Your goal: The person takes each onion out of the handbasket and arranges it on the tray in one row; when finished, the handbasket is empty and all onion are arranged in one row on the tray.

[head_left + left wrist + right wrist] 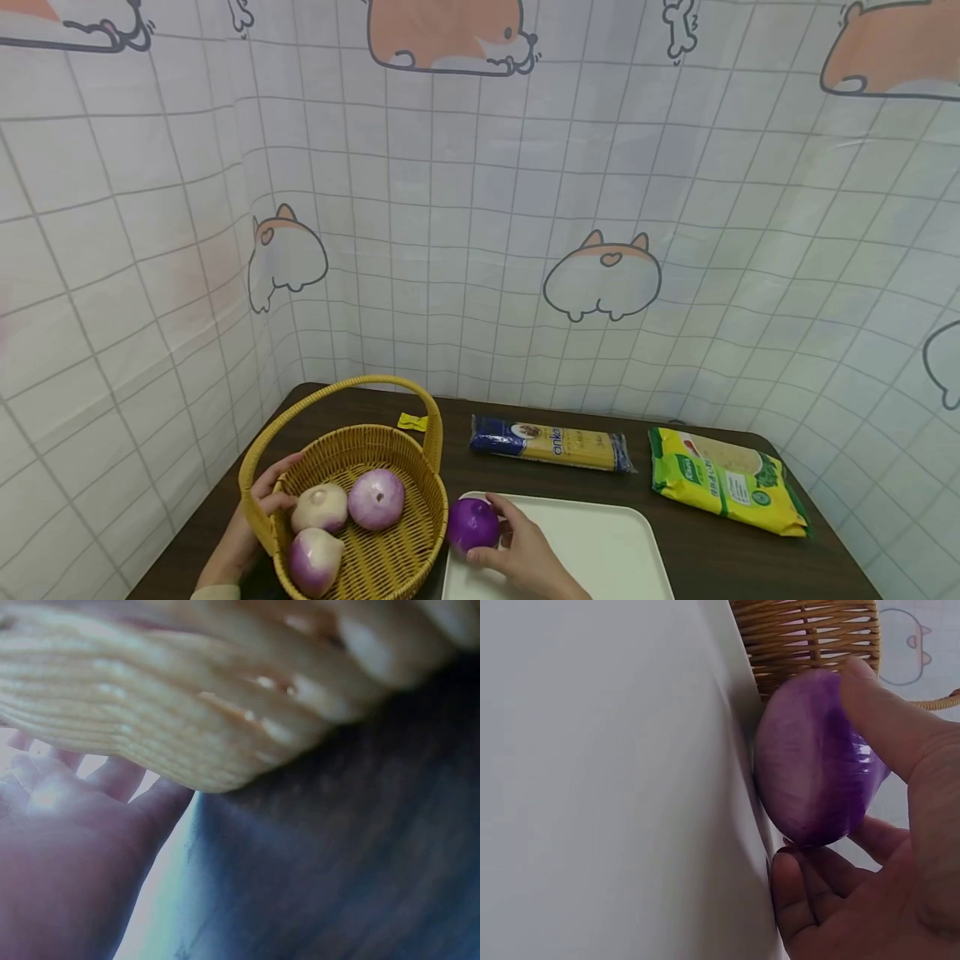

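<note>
At the left end of the tray (570,533), my right hand (525,554) holds a shiny deep-purple onion (473,527) between thumb and fingers. The right wrist view shows this onion (814,761) close to the tray surface (630,780), with the wicker basket behind it. My left hand (255,517) grips the left side of the yellow-brown wicker basket (401,575), its fingers at the rim near the handle. Inside lie three purple-and-white onions: one at the right (377,499), one at the left (320,507) and one in front (315,560).
Behind the tray lies a blue-and-yellow pasta packet (551,443). A green-and-yellow Knorr bag (727,482) is at the right of the dark table (615,486). Close behind the basket handle sits a small yellow wrapper (412,422). A patterned curtain (480,250) hangs around the table's back and sides.
</note>
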Demonstrator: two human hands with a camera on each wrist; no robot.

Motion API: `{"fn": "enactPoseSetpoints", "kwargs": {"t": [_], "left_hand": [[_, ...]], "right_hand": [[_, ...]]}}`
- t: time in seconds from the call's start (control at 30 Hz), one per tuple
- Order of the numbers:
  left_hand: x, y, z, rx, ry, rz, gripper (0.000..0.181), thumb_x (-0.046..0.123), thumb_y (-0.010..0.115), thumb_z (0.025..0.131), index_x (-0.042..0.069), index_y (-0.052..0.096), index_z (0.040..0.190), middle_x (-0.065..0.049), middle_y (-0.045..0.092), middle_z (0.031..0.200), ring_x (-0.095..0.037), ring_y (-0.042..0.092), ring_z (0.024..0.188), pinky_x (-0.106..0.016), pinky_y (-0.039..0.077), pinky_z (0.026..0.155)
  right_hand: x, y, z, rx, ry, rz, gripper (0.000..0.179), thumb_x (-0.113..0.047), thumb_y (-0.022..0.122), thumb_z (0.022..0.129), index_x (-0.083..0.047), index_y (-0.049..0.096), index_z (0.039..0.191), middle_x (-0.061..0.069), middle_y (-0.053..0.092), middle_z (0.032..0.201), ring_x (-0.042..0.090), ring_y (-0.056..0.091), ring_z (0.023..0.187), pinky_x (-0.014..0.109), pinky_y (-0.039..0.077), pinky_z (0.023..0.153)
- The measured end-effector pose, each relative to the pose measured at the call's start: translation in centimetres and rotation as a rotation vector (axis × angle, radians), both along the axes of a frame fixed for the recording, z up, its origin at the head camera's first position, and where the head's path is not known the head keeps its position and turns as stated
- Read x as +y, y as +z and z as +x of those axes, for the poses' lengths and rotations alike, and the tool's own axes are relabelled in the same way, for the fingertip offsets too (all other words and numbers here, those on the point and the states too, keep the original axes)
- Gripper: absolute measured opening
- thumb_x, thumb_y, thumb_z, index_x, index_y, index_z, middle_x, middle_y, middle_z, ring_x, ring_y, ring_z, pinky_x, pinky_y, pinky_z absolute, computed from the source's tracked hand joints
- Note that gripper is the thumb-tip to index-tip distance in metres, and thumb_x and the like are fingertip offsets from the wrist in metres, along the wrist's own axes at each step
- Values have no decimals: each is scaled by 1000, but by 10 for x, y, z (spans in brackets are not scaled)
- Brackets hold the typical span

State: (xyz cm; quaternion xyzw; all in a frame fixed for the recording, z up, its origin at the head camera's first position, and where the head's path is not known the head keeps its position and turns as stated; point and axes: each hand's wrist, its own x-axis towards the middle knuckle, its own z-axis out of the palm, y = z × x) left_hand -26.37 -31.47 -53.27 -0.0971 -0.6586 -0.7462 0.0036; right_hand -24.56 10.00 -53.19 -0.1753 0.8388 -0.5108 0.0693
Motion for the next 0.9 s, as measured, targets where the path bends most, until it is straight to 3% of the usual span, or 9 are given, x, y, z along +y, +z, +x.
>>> {"fn": "enactPoseSetpoints", "kwargs": {"t": [0.2, 0.47, 0.7, 0.9], "left_hand": [[-1, -2, -1, -5, 2, -4, 62, -9, 42, 92, -1, 27, 151, 9, 52, 133, -9, 54, 117, -21, 48, 89], [1, 0, -1, -3, 2, 0, 62, -10, 42, 92, -1, 27, 151, 10, 53, 133, -9, 54, 116, -21, 48, 89], [4, 6, 2, -9, -12, -2, 62, -9, 42, 92, -2, 26, 151, 10, 52, 133, -8, 54, 116, -21, 48, 89], [4, 7, 3, 10, -14, -3, 61, -10, 41, 92, -2, 27, 151, 11, 53, 133, -7, 54, 116, -20, 47, 89]], "right_hand": [[3, 1, -1, 53, -2, -51, 84, -31, 82, 79, 1, 41, 144, 20, 53, 134, 25, 60, 101, 28, 51, 78], [7, 7, -3, 27, -32, -48, 85, -32, 82, 78, -1, 40, 145, 25, 48, 138, 36, 55, 111, 36, 55, 82], [7, 23, 2, 61, -55, -37, 82, -32, 81, 80, -5, 41, 146, 21, 46, 141, 40, 51, 116, 46, 52, 88], [-6, 41, 10, 127, -85, -81, 66, -30, 75, 86, -10, 47, 142, 14, 49, 140, 38, 50, 119, 49, 50, 92]]}}
